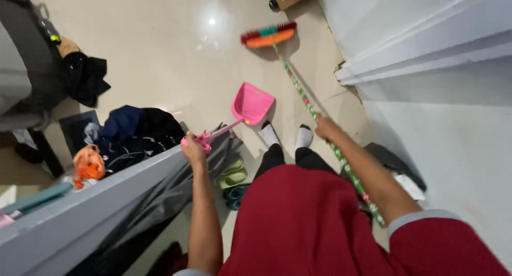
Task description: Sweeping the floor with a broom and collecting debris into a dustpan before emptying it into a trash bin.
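Observation:
My left hand (pixel 192 148) grips the thin handle of a pink dustpan (pixel 252 103), whose scoop rests on the pale tiled floor just ahead of my white-socked feet (pixel 287 136). My right hand (pixel 326 129) is closed around the green patterned stick of a broom (pixel 309 103). The broom's orange head with red and green bristles (pixel 268 35) lies on the floor further ahead, near a white wall.
A grey ledge (pixel 80 201) runs along my left with a dark plastic bag (pixel 176 191) hanging beside it. A pile of dark clothes (pixel 136 132) and an orange item (pixel 88 164) lie at left. Green slippers (pixel 232 176) sit by my feet. White wall panels (pixel 426 52) stand at right.

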